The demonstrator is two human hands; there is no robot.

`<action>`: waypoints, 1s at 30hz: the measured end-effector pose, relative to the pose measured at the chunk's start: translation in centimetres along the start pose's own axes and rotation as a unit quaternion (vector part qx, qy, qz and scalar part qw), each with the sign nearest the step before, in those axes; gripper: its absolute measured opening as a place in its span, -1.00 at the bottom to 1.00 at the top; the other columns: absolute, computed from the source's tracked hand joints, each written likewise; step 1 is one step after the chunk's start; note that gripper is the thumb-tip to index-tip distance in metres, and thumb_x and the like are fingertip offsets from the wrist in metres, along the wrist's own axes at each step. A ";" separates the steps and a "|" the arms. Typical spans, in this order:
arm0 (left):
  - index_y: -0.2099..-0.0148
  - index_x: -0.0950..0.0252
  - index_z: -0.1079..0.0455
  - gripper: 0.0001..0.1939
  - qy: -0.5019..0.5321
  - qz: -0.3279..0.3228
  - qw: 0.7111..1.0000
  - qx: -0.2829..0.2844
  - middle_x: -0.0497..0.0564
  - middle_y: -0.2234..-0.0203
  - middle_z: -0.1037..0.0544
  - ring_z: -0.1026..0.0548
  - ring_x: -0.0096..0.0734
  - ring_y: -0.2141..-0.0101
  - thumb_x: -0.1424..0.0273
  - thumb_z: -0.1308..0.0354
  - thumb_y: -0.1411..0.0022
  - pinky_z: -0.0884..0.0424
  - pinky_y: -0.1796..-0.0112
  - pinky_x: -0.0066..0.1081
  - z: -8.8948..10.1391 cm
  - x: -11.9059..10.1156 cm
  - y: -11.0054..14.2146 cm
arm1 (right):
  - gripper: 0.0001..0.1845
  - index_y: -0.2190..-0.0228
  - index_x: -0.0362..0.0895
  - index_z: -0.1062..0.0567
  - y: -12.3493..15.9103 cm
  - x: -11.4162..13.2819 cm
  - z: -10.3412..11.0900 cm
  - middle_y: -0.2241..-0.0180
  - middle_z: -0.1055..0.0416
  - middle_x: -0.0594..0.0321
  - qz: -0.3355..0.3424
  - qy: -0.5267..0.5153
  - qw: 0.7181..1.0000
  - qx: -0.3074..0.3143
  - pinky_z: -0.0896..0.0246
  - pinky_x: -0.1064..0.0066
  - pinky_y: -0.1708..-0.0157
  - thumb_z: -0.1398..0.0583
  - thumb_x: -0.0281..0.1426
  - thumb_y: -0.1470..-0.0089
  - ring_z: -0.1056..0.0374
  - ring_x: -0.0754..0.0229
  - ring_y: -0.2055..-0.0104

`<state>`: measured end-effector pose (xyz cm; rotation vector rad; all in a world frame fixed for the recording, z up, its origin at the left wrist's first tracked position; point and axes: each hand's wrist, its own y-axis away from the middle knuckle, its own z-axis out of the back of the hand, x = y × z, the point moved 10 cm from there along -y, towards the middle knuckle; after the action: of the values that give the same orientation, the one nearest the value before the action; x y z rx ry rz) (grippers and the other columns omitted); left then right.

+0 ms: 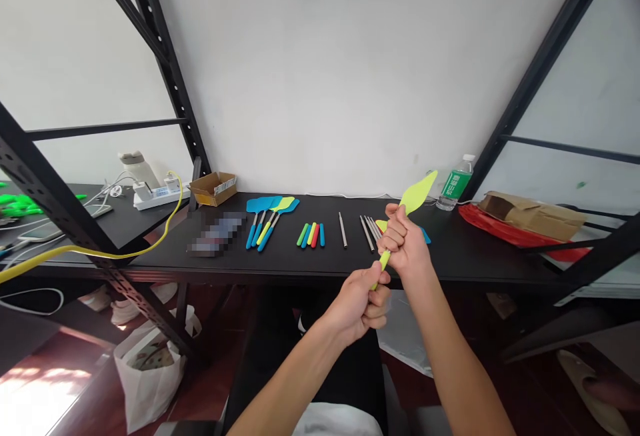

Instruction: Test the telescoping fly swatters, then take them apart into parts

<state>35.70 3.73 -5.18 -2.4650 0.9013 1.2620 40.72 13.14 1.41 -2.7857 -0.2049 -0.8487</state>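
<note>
Both hands hold one yellow-green spatula (pixel 418 193) in the air in front of the black table (pixel 280 259). My right hand (pixel 404 239) is closed round the stem just below the blade. My left hand (pixel 364 303) is closed round the lower end of the yellow-green handle. The blade points up and to the right. On the table lie assembled spatulas (pixel 270 213) with blue and yellow-green blades, several coloured handles (pixel 311 234), one metal rod (pixel 343 230) and more metal rods (pixel 370 229). A blue blade (pixel 425 236) lies partly hidden behind my right hand.
A small cardboard box (pixel 214 187) stands at the table's back left. A water bottle (pixel 454 185), a brown paper bag (pixel 533 215) and a red sheet (pixel 493 227) lie at the right. Black shelf struts (pixel 170 83) flank the table. A white bag (pixel 147 373) sits on the floor.
</note>
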 end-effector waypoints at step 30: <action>-0.09 0.25 -0.45 -0.62 -0.683 -0.165 0.616 -0.356 0.13 0.04 -0.54 -0.53 -0.19 0.13 0.25 0.05 -0.39 -0.38 0.12 -0.33 12.4 -15.1 2.1 | -0.85 0.35 -0.10 -0.47 -2.7 -0.7 4.0 0.48 -0.36 0.32 -0.009 0.055 0.997 -0.049 -0.33 0.47 0.43 -0.24 -0.29 -0.22 -0.34 0.29 0.47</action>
<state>19.63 14.12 -0.52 -0.9608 -0.5494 2.8284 41.78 16.73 -1.73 -2.8194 -0.1745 -1.0394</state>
